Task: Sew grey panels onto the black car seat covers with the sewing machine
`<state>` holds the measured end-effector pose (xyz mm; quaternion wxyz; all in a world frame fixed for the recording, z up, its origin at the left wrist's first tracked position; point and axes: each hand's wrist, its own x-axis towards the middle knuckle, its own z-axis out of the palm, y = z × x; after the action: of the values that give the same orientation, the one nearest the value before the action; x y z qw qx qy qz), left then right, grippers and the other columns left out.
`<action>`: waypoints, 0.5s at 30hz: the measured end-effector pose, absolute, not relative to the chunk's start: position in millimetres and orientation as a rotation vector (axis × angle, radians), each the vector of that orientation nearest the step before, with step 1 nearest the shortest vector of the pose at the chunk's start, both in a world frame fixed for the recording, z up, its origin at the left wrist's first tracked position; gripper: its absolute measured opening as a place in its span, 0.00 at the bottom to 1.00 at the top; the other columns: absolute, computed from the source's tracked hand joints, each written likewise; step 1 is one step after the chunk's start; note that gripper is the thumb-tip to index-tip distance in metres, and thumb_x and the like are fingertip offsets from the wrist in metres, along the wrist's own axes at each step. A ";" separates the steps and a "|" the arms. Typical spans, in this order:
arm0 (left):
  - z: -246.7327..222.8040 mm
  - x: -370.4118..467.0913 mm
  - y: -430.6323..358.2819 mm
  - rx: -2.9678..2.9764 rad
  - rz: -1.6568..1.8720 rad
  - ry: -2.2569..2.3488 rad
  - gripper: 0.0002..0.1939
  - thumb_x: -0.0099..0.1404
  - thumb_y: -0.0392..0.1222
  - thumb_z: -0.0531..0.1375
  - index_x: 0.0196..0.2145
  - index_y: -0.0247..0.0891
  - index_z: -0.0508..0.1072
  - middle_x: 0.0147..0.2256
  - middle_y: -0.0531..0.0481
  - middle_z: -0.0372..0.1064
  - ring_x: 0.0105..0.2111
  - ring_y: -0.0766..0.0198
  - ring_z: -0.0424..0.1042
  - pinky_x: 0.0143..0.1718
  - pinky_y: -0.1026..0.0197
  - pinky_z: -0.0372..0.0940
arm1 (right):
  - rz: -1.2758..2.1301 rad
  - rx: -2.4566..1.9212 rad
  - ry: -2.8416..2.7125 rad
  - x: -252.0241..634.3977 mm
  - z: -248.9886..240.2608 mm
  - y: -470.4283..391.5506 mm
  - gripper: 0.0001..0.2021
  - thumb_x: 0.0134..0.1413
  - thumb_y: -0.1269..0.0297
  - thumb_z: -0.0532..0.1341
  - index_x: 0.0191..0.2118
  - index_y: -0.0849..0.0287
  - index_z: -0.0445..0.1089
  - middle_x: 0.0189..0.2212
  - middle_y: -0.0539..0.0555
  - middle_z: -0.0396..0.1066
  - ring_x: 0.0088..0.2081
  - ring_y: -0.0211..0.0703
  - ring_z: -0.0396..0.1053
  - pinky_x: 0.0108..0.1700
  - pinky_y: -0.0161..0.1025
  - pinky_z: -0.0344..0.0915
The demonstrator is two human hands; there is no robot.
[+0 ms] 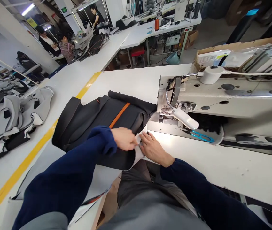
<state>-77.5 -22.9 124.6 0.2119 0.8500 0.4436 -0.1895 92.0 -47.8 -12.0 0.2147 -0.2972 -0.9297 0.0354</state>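
Note:
A black sewn cover [95, 116] with an orange stripe [119, 115] and a pale backing lies on the white table, left of a sewing machine [222, 99]. At its near right edge my left hand [125, 138] is closed, its fingers pinching the material. Close beside it, my right hand [155, 148] grips the same edge, fingertips on the pale backing [139, 153]. What lies between the fingertips is partly hidden. The cover's far right end reaches the machine's needle area. Blue thread snips [201, 136] lie on the machine bed, right of my right hand.
A white lamp [185, 118] hangs at the machine head. Behind the machine stands a cardboard box [240, 48] of materials. More grey and black pieces [13, 111] are piled at the left, past yellow tape [30, 156]. Other people work in the background.

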 end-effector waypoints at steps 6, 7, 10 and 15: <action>91.7 -24.7 33.7 2.846 -0.595 1.035 0.08 0.62 0.34 0.56 0.38 0.37 0.73 0.43 0.44 0.70 0.40 0.57 0.67 0.38 0.57 0.56 | 0.050 -0.861 -2.592 92.5 -11.4 -47.9 0.17 0.62 0.65 0.51 0.45 0.72 0.73 0.50 0.69 0.67 0.56 0.59 0.60 0.59 0.55 0.56; 85.7 -25.8 39.1 2.868 -0.623 1.034 0.07 0.62 0.33 0.56 0.36 0.36 0.73 0.42 0.43 0.70 0.41 0.56 0.67 0.39 0.56 0.55 | 0.048 -0.862 -2.596 93.5 -12.9 -48.3 0.18 0.62 0.65 0.51 0.47 0.73 0.71 0.52 0.69 0.65 0.57 0.59 0.59 0.59 0.55 0.57; 75.8 -44.9 40.9 2.957 -0.587 1.014 0.09 0.62 0.29 0.53 0.36 0.35 0.72 0.43 0.43 0.69 0.43 0.56 0.64 0.39 0.55 0.53 | 0.075 -0.838 -2.597 96.6 -18.2 -48.1 0.19 0.62 0.65 0.51 0.51 0.73 0.68 0.57 0.68 0.61 0.61 0.58 0.54 0.59 0.54 0.56; 58.5 -80.6 23.5 3.063 -0.337 1.077 0.12 0.63 0.31 0.53 0.44 0.37 0.69 0.53 0.46 0.63 0.45 0.57 0.60 0.40 0.55 0.52 | 0.077 -0.846 -2.589 98.4 -17.0 -49.2 0.17 0.63 0.64 0.50 0.49 0.69 0.68 0.59 0.65 0.58 0.62 0.58 0.50 0.59 0.54 0.54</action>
<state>-80.6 23.5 58.5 -0.0616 0.9366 0.3293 -0.1029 98.4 -49.2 -17.0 0.2069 -0.3039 -0.9296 0.0278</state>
